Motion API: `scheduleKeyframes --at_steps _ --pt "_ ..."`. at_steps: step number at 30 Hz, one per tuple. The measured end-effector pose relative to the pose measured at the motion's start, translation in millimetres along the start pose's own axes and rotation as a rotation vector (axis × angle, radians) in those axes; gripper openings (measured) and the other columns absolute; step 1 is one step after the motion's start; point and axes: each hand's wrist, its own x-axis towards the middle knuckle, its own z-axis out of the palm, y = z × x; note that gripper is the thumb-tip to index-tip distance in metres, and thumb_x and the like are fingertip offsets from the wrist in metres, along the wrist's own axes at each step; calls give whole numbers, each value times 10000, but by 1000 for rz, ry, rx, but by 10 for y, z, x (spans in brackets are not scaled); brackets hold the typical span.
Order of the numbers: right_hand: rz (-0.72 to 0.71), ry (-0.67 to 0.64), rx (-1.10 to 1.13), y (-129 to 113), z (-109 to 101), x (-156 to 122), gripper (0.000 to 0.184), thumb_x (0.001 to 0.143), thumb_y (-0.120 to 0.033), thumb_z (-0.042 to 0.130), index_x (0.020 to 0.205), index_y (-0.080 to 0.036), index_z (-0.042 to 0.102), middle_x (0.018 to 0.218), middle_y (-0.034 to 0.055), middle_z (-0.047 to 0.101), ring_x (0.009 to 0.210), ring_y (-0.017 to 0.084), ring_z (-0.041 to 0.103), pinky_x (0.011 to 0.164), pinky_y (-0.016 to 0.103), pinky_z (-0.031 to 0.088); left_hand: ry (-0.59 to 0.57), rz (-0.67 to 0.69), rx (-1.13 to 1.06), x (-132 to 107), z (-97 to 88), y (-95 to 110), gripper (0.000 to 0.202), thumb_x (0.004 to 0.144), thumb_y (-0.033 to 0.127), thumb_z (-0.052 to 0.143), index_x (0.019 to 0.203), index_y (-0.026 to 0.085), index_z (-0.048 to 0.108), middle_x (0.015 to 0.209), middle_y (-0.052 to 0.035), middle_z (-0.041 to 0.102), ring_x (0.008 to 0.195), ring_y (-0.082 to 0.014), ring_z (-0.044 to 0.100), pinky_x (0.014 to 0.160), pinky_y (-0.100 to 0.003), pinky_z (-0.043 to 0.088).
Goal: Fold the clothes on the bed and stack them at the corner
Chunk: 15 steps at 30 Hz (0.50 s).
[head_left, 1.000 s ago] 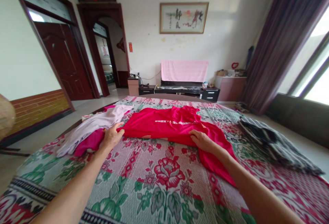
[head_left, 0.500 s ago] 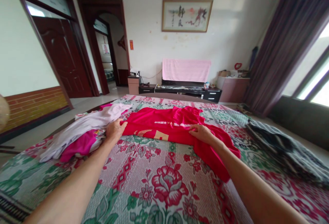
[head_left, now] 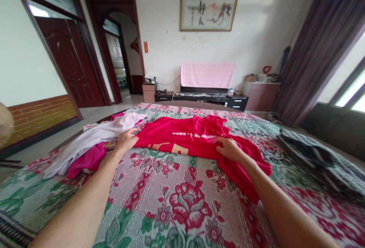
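Note:
A red shirt [head_left: 188,136] with white lettering and a gold print lies spread on the floral bedspread [head_left: 182,202]. My left hand [head_left: 125,141] pinches the shirt's left edge, fingers closed on the cloth. My right hand [head_left: 228,149] grips the shirt's near edge on the right side, fingers curled into the fabric. A part of the shirt trails toward me under my right forearm.
A pile of pale lilac and pink clothes [head_left: 94,145] lies left of the shirt. A dark striped garment [head_left: 316,160] lies at the bed's right. Beyond the bed stand a low black cabinet [head_left: 205,100] with a pink cloth over it, doors at left and curtains at right.
The near edge of the red shirt has been pulled and turned, so a gold print now shows. Both hands kept their hold and shifted slightly away from me.

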Motion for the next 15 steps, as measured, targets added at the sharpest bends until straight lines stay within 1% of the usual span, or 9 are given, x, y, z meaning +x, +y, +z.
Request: scheduleKeyframes --at_steps 2,4,6,9,12,15 --pt "14 -13 7 6 15 11 305 703 -139 533 938 -200 718 859 30 734 796 187 662 705 254 467 26 23 -7 -41 14 0 484 742 240 486 1199 199 639 874 -13 747 766 -177 666 748 -259 494" --pt "14 -2 19 20 27 19 306 709 -139 529 943 -204 714 883 32 733 817 189 662 719 262 468 77 13 -3 -48 24 35 429 776 254 456 1137 207 683 920 -19 748 752 -176 661 741 -258 497" --pt "16 15 31 37 31 20 298 707 -147 538 943 -206 710 866 29 730 799 188 660 707 265 467 121 9 1 -28 35 82 392 803 275 437 1071 218 717 956 -16 747 781 -187 664 751 -261 501" --pt "25 22 50 42 22 10 257 729 -190 551 934 -206 705 807 20 719 739 177 647 666 256 455 167 34 46 10 66 124 371 813 271 431 1011 227 741 997 -12 744 888 -210 665 807 -274 500" --pt "29 18 60 17 5 -4 221 754 -211 549 911 -203 704 766 17 708 701 164 631 659 251 442 168 73 156 19 108 115 376 816 247 423 1010 224 744 1025 -34 737 971 -233 651 859 -303 485" --pt "34 21 34 -9 -1 -12 199 761 -210 548 885 -202 703 779 20 710 725 166 633 680 252 435 131 113 288 -4 139 92 382 816 244 423 1031 215 738 1021 -67 732 963 -253 648 853 -331 479"
